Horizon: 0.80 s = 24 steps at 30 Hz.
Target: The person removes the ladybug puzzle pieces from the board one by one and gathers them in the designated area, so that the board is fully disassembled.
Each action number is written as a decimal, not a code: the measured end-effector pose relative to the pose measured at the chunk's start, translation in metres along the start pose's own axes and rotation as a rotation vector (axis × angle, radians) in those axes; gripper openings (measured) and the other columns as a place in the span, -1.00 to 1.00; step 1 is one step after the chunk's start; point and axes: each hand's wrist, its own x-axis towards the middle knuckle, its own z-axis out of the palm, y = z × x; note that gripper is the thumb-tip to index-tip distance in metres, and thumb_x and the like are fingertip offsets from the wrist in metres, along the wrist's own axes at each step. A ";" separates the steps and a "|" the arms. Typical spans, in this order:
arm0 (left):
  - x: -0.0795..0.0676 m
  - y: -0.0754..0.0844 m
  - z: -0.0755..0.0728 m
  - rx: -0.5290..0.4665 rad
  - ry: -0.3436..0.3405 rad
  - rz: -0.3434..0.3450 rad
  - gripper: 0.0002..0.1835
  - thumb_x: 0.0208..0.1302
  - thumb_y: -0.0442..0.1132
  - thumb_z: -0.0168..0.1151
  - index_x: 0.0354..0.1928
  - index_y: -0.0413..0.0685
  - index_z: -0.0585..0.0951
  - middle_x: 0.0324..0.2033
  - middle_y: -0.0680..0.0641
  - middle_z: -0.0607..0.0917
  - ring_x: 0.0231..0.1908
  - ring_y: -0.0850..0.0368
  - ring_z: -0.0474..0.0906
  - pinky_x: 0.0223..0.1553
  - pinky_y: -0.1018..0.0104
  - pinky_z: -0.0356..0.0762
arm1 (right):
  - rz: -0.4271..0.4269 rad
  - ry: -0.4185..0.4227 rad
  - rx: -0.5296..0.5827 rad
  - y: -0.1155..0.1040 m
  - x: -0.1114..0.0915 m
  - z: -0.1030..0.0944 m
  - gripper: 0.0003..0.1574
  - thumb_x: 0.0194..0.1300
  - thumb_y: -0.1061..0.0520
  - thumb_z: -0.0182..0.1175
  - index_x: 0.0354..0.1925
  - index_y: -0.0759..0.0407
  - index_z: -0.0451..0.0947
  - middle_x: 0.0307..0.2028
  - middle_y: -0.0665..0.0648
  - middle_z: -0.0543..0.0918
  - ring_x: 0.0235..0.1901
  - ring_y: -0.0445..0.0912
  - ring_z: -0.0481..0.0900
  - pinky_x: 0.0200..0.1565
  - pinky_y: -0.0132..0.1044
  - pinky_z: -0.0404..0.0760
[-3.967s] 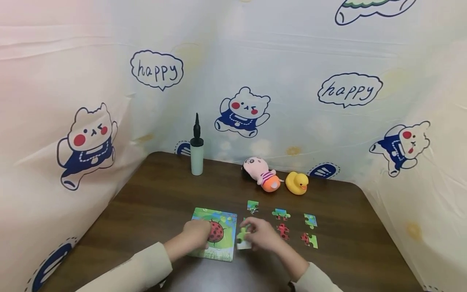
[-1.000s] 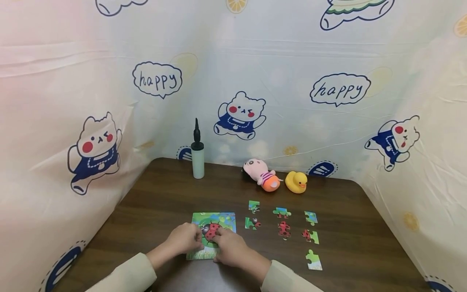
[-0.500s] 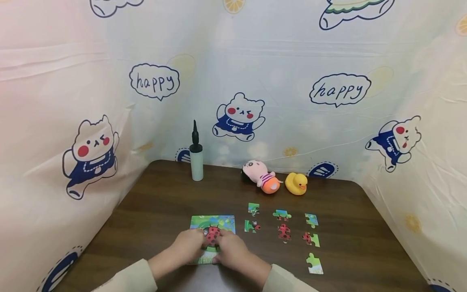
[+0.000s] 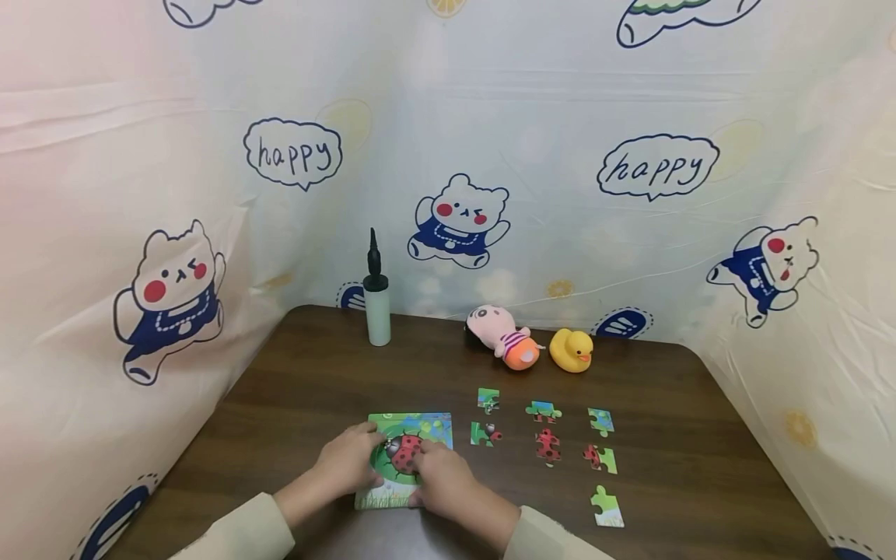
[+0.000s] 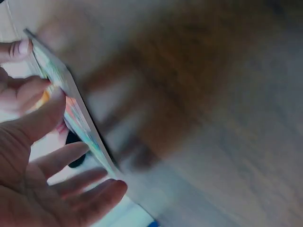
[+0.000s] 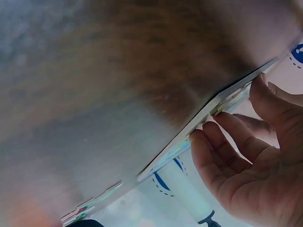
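A square ladybug puzzle board point(image 4: 400, 424) lies flat on the wooden table. Over its left side is my left hand point(image 4: 348, 460), fingers loosely spread and the thumb towards the near edge. The left wrist view has those fingers point(image 5: 94, 198) beside the thin board point(image 5: 80, 109). My right hand point(image 4: 448, 478) rests on the board's right side, its fingertips at the ladybug. In the right wrist view its bent fingers point(image 6: 203, 151) touch the board point(image 6: 175, 145) near its surface, with no loose piece visible between them. The right hand covers the board's lower right part.
Several puzzle pieces lie apart in rows at the right, among them a red piece point(image 4: 548, 446) and a green and white piece point(image 4: 606, 508). Farther back are a hand pump point(image 4: 379, 315), a plush toy point(image 4: 500, 334) and a yellow rubber duck point(image 4: 570, 350).
Four seconds ago my right hand was at the left-hand pieces; now it is on the board. A green and white piece now lies at lower right. My left fingers have spread since half a second ago.
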 end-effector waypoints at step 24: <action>0.005 -0.003 -0.014 0.030 -0.146 -0.132 -0.24 -0.32 -0.01 0.60 0.07 -0.09 0.63 0.22 -0.16 0.48 0.15 -0.25 0.42 -0.11 -0.13 0.48 | 0.019 0.059 0.277 -0.001 -0.006 -0.012 -0.56 -0.13 0.06 0.50 -0.59 -0.06 0.34 -0.69 -0.22 0.36 -0.64 -0.34 0.30 -0.60 -0.42 0.28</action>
